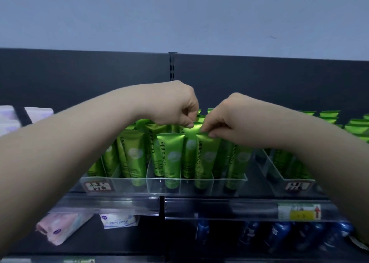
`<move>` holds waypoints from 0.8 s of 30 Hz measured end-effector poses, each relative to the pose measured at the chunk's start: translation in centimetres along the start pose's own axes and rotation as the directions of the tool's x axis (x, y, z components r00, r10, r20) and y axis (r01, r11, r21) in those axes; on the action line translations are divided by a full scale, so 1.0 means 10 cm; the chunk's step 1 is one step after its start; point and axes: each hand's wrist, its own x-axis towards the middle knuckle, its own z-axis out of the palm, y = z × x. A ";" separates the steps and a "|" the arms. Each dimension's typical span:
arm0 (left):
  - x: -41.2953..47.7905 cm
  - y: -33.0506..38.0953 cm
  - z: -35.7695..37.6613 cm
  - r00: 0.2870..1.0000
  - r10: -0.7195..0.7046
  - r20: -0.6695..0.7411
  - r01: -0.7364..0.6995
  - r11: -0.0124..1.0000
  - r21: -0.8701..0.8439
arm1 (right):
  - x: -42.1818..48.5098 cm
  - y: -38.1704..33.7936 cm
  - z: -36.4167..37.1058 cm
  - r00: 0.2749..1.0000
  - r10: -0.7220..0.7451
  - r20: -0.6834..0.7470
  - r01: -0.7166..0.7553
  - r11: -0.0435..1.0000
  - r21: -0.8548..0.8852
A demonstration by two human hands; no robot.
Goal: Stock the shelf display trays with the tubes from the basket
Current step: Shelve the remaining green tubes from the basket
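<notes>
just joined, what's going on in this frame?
A person is stocking green plastic Chamomile tubes into a clear acrylic divided tray on the shelf. The tubes stand cap-down in rows. The left hand pinches the crimped top of a second-row tube. The right hand pinches the top of the front-row tube beside it. Both tubes sit down in their slots. A second clear tray to the right also holds green tubes. The basket is out of view.
</notes>
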 end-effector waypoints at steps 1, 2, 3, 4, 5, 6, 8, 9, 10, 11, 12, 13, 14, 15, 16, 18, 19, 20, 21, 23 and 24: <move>-0.01 -0.01 -0.01 1.000 0.002 -0.001 -0.002 1.000 -0.002 | 0.00 0.00 0.00 1.000 0.006 0.001 -0.006 1.000 0.005; -0.01 -0.01 -0.01 1.000 0.004 0.000 -0.004 1.000 -0.002 | -0.01 -0.01 -0.01 1.000 0.011 0.002 -0.011 1.000 0.008; -0.02 -0.01 -0.01 1.000 0.006 0.001 -0.006 1.000 0.001 | -0.01 -0.01 -0.01 1.000 0.016 0.003 -0.016 1.000 0.011; -0.02 -0.01 -0.01 1.000 0.010 0.000 -0.010 1.000 0.007 | -0.01 -0.02 -0.01 1.000 0.020 0.006 -0.020 1.000 0.012; -0.02 -0.01 -0.01 1.000 0.016 -0.005 -0.015 1.000 0.018 | -0.02 -0.02 -0.01 1.000 0.022 0.009 -0.022 1.000 0.011; -0.01 -0.01 0.00 1.000 0.021 -0.014 -0.021 0.999 0.034 | -0.02 -0.02 -0.01 1.000 0.022 0.011 -0.022 1.000 0.007; 0.00 0.00 0.01 0.999 0.027 -0.038 -0.024 0.997 0.079 | -0.02 -0.02 -0.02 1.000 0.020 0.013 -0.020 1.000 -0.004; 0.00 0.00 0.01 0.998 0.029 -0.049 -0.024 0.994 0.104 | -0.03 -0.02 -0.02 1.000 0.021 0.017 -0.021 1.000 -0.007; 0.00 0.01 0.02 0.998 0.033 -0.056 -0.026 0.992 0.122 | -0.03 -0.03 -0.02 1.000 0.021 0.018 -0.021 1.000 -0.007; 0.00 0.01 0.02 0.998 0.037 -0.058 -0.029 0.991 0.130 | -0.03 -0.03 -0.02 1.000 0.019 0.016 -0.018 1.000 -0.009; 0.00 0.01 0.03 0.998 0.040 -0.054 -0.032 0.991 0.129 | -0.03 -0.04 -0.02 1.000 0.013 0.011 -0.013 1.000 -0.011; -0.01 0.02 0.03 0.998 0.040 -0.048 -0.034 0.992 0.125 | -0.03 -0.04 -0.02 1.000 0.009 0.006 -0.009 1.000 -0.011; -0.01 0.02 0.03 0.998 0.040 -0.043 -0.034 0.992 0.119 | -0.03 -0.04 -0.02 1.000 0.008 0.005 -0.007 1.000 -0.011; -0.01 0.02 0.03 0.998 0.039 -0.041 -0.034 0.993 0.113 | -0.02 -0.04 -0.02 1.000 0.008 0.007 -0.008 1.000 -0.013; 0.00 0.02 0.02 0.998 0.038 -0.042 -0.033 0.994 0.105 | -0.01 -0.03 -0.02 1.000 0.011 0.012 -0.011 1.000 -0.016; -0.01 0.02 0.00 0.998 0.035 -0.044 -0.031 0.996 0.084 | -0.01 -0.03 -0.04 1.000 0.019 0.015 -0.018 1.000 -0.015; -0.02 0.00 -0.03 0.998 0.032 -0.051 -0.029 0.998 0.063 | -0.01 -0.02 -0.06 1.000 0.020 0.006 -0.020 1.000 -0.009; -0.03 -0.04 -0.08 0.997 0.023 -0.069 -0.021 0.999 0.033 | -0.01 0.00 -0.09 1.000 0.020 -0.013 -0.020 1.000 0.000; -0.04 -0.10 -0.13 0.995 0.003 -0.098 -0.003 1.000 -0.002 | -0.01 0.02 -0.13 0.999 0.021 -0.042 -0.021 1.000 0.012; -0.03 -0.26 -0.25 0.985 -0.062 -0.159 0.051 0.996 -0.070 | 0.03 0.07 -0.22 0.995 0.039 -0.097 -0.035 0.999 0.035; -0.01 -0.33 -0.28 0.981 -0.090 -0.172 0.076 0.993 -0.086 | 0.07 0.09 -0.26 0.993 0.058 -0.107 -0.054 0.998 0.043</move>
